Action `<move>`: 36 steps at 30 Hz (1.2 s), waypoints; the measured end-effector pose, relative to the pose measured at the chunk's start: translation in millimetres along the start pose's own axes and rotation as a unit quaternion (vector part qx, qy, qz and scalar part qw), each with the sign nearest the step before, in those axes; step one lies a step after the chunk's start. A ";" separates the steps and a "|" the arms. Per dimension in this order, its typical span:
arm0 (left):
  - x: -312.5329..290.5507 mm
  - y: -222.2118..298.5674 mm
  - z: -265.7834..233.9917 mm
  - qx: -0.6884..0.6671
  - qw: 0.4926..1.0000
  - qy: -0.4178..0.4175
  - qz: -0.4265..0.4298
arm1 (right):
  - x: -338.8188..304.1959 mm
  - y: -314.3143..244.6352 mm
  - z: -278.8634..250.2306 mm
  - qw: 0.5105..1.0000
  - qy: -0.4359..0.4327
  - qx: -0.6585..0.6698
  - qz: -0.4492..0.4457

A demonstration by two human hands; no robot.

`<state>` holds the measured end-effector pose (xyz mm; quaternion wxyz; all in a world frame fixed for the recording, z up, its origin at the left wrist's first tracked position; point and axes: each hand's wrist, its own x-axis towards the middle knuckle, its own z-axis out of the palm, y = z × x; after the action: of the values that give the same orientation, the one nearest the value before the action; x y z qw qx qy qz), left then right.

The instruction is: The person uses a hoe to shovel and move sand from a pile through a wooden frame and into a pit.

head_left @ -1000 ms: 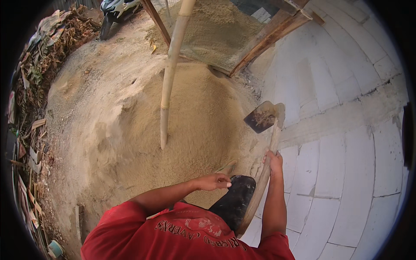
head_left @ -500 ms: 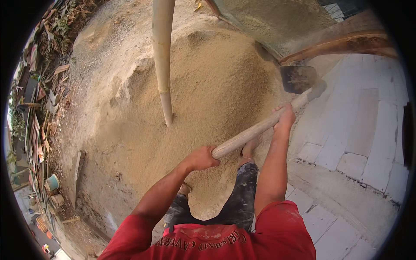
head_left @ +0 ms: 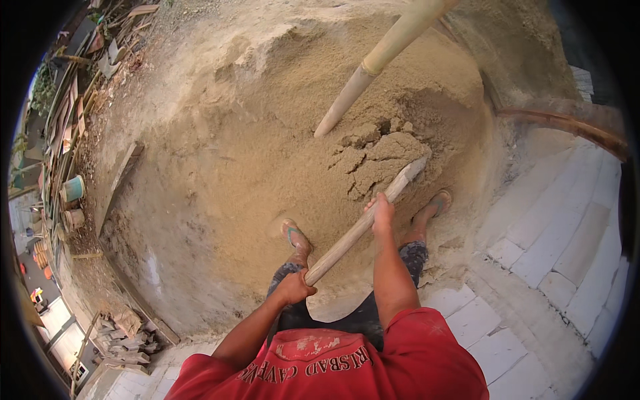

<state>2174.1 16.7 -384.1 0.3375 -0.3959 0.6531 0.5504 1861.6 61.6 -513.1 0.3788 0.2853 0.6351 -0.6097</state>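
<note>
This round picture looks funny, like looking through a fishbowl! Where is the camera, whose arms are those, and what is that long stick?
The camera sits on a person's head and looks down, so you see their own arms and red shirt from above. Its wide lens bends the edges round. The left hand grips the end of a wooden shovel handle, and the right hand grips it further up. The blade is buried in a big pile of sand. Both feet in sandals stand on the sand. A bamboo pole leans over the pile, and pale paving blocks lie on the right.
</note>
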 end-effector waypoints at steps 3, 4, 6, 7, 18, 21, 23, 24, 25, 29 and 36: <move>-39.0 -42.4 7.6 0.016 0.999 -0.010 -0.040 | -23.8 65.8 -4.7 1.000 0.007 0.007 0.027; -49.6 -57.4 14.3 0.040 0.997 -0.001 -0.062 | -27.1 89.7 -10.1 0.998 0.003 -0.010 0.054; -74.9 -94.2 28.6 0.059 0.994 0.010 -0.088 | -47.8 130.3 -6.6 0.996 0.008 0.004 0.086; -85.3 -107.2 33.2 0.049 0.994 0.018 -0.094 | -63.2 143.3 -0.4 0.991 0.002 0.023 0.129; 45.5 4.4 57.6 -0.055 0.996 0.060 -0.021 | -43.2 -84.3 34.4 0.991 -0.057 -0.071 -0.097; 169.2 116.7 66.5 -0.168 0.979 0.107 0.037 | 8.3 -212.6 71.8 0.952 -0.100 -0.153 -0.244; 237.2 191.6 56.5 -0.227 0.955 0.167 0.095 | 50.1 -275.7 98.1 0.906 -0.123 -0.235 -0.331; 252.4 239.6 38.2 -0.280 0.947 0.138 0.077 | 67.6 -306.5 113.7 0.890 -0.149 -0.236 -0.360; 270.2 264.1 27.2 -0.331 0.929 0.141 0.085 | 68.4 -328.2 137.2 0.874 -0.153 -0.270 -0.373; 237.6 330.4 -23.6 -0.387 0.909 0.101 0.114 | 139.7 -367.0 179.6 0.855 -0.156 -0.368 -0.331; 160.0 187.4 -21.0 -0.501 0.864 -0.030 0.036 | 171.0 -168.6 178.6 0.832 -0.025 -0.511 -0.214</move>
<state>1934.1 -12.1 -436.2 0.0931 -0.4711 0.2922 0.8271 1652.3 -148.1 -555.3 0.3463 -0.1075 0.8918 -0.2706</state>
